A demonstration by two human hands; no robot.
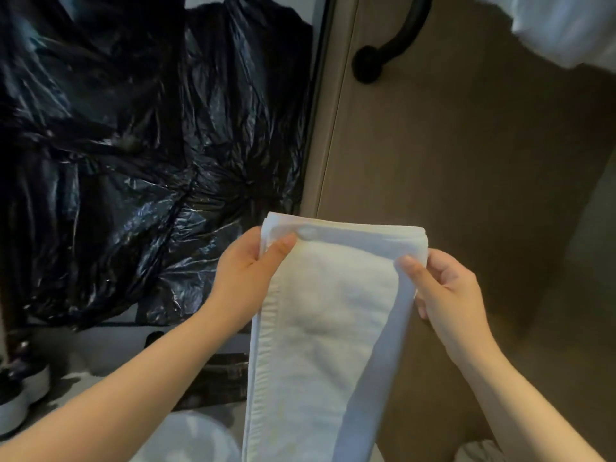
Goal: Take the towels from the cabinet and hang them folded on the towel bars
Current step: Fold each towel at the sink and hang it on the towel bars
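Gripping the folded white towel (320, 315) (upper corners), I see left hand (245, 278) and right hand (446, 291) pinching it.

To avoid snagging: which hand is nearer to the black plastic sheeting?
Left. The left hand grips the towel edge facing the black plastic sheeting; the right hand grips the opposite edge.

Pale floor (110, 348) at lower left carries 2 dark shoes with white soles (23, 391), a dark flat object (220, 378) and a blurred pale round thing (186, 438)
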